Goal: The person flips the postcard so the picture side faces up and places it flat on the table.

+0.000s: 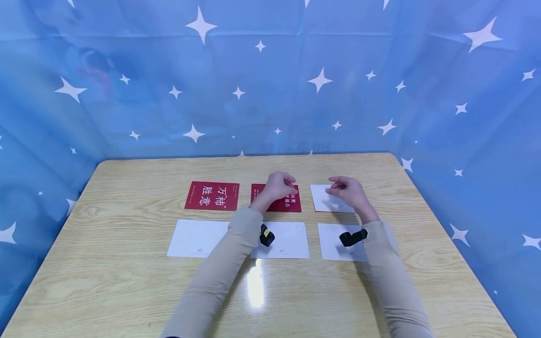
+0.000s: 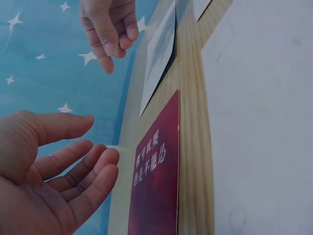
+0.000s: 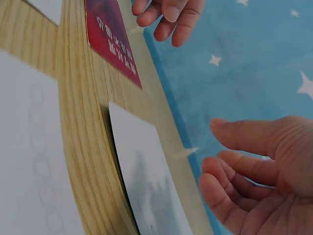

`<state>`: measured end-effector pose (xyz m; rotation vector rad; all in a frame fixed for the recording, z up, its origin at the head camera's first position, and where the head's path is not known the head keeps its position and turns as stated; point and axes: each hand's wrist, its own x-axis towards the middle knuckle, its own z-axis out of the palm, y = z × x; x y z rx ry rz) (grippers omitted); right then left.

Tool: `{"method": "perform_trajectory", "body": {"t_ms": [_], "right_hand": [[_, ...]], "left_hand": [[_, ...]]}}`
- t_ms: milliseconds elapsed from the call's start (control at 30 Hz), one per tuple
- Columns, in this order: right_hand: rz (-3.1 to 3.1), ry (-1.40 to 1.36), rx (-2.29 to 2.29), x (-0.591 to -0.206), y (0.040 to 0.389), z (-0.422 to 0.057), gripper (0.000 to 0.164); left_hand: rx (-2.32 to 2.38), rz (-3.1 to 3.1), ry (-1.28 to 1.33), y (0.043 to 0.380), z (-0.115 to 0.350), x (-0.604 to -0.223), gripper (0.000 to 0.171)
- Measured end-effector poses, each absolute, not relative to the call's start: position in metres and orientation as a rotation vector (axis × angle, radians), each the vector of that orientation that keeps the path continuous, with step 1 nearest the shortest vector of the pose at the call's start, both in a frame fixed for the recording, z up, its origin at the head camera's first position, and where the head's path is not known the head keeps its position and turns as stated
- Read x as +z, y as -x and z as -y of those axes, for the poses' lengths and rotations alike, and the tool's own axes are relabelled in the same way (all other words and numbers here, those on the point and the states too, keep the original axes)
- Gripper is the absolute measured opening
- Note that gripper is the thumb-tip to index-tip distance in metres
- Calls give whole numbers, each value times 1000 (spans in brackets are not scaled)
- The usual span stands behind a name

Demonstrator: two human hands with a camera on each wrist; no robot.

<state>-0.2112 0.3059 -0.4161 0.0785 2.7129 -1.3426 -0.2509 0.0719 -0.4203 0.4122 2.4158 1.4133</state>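
Observation:
Over the middle red card (image 1: 291, 205), my left hand (image 1: 276, 186) hovers with fingers loosely bent and nothing in them. White Chinese characters run across that red card, as the left wrist view (image 2: 154, 191) also shows. My right hand (image 1: 349, 190) hangs above the white card (image 1: 323, 201) at the right of the back row, its thumb and fingers apart and holding nothing. The right wrist view shows this white card (image 3: 146, 166) lying with one edge slightly raised from the wood, the hand's shadow on it.
Another red card (image 1: 211, 196) with white writing lies at the back left. In the front row are a left white sheet (image 1: 196, 238), a middle one (image 1: 291, 240) and a right one (image 1: 331, 246), partly under my sleeves. The wooden table (image 1: 105, 263) meets a blue star-patterned curtain (image 1: 274, 84).

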Motion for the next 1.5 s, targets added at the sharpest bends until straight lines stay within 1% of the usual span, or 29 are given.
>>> {"method": "perform_trajectory", "body": {"t_ms": [300, 400, 633, 867, 900, 1000, 1033, 1133, 1167, 1233, 1400, 1500], "right_hand": [[-2780, -104, -1340, -415, 206, -331, 48], [-2773, -152, -1346, -415, 204, -338, 48], [-2758, -284, -1325, -418, 204, -348, 49], [-2742, -271, -1293, -421, 204, -358, 52], [-2740, -267, -1284, -422, 204, -359, 53], [-2735, -262, -1254, -424, 205, -363, 54], [-2733, -258, -1245, -425, 205, -365, 54], [-2708, -263, -1225, -429, 206, -368, 55], [-2701, -269, -1222, -430, 206, -369, 55], [-2692, -288, -1206, -432, 207, -370, 56], [-2698, -356, -1150, -433, 209, -368, 57], [-2705, -403, -1092, -431, 211, -366, 54]], "left_hand": [[1370, -2414, -427, 249, -106, -423, 36], [1373, -2397, -421, 249, -114, -424, 39], [1351, -2405, -409, 249, -125, -423, 46], [1338, -2444, -370, 252, -129, -433, 49], [1324, -2453, -369, 252, -130, -434, 47], [1270, -2482, -387, 255, -133, -438, 20], [1257, -2489, -396, 255, -135, -439, 19], [1211, -2523, -445, 256, -137, -441, 45], [1197, -2536, -460, 256, -138, -440, 47], [1164, -2560, -495, 255, -139, -440, 48], [1069, -2612, -561, 254, -142, -439, 43], [1058, -2620, -567, 254, -144, -438, 44]]}}
